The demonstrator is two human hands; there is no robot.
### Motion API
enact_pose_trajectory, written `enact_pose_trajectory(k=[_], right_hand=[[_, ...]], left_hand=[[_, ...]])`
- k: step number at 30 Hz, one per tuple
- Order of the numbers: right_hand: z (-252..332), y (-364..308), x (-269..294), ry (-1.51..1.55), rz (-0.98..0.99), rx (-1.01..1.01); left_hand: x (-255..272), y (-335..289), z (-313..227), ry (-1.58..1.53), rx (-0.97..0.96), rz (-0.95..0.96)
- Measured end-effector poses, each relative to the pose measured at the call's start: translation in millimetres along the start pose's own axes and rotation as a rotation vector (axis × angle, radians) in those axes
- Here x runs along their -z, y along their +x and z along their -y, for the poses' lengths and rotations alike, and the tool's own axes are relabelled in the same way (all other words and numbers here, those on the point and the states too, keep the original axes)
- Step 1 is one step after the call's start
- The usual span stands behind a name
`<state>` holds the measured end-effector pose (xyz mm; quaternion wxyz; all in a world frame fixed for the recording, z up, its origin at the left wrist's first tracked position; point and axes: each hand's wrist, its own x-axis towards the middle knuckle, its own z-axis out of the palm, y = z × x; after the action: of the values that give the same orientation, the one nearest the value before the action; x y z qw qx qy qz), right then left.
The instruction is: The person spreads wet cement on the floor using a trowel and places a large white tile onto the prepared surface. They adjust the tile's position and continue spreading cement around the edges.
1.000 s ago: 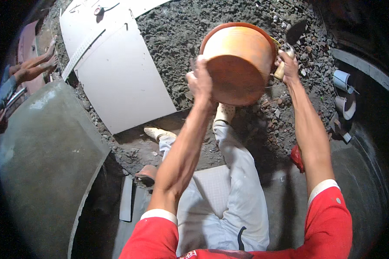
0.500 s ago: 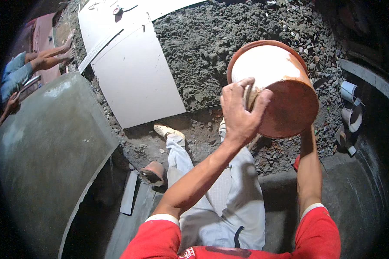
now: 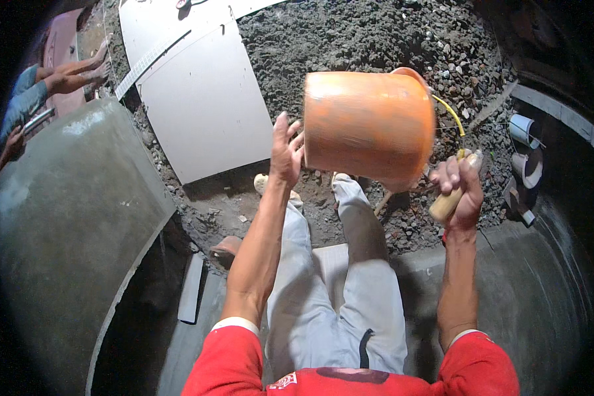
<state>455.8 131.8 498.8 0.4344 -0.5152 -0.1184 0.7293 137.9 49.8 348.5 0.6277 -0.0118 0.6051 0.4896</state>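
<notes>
An orange bucket (image 3: 369, 125) is tipped on its side above the wet mortar and gravel, its base toward my left hand and its rim to the right. My left hand (image 3: 286, 155) is open, fingers apart, beside the base; whether it touches cannot be told. In my right hand (image 3: 467, 191) is a trowel; its pale wooden handle (image 3: 445, 206) sticks out below the fist, and a blurred grey blade (image 3: 495, 105) extends up and right. A yellow bucket handle (image 3: 452, 113) curves out near the rim. The bucket's inside is hidden from me.
Grey mortar (image 3: 310, 46) and gravel (image 3: 465, 46) lie ahead. A large pale tile (image 3: 204, 119) is to the left, with a white straightedge (image 3: 148, 66) near it. Another person's legs (image 3: 59, 79) show at far left. Pipe pieces (image 3: 525, 130) lie at right, a small pot (image 3: 226, 246) by my feet.
The bucket has swung left and turned so its orange side now shows instead of its bottom. My left hand has come off it and moved left; my right hand has come into view with the trowel.
</notes>
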Motion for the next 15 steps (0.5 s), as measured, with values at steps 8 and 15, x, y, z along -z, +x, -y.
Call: enact_pose_trajectory(k=[8, 15], right_hand=[[-130.5, -52.4, -168.9, 0.069, -0.023, -0.192], [-162.9, -75.4, -172.9, -0.076, -0.004, -0.028]], left_hand=[[53.9, -101.3, 53.4, -0.31, 0.183, 0.184], [10.9, -128.8, 87.6, 0.148, 0.09, 0.011]])
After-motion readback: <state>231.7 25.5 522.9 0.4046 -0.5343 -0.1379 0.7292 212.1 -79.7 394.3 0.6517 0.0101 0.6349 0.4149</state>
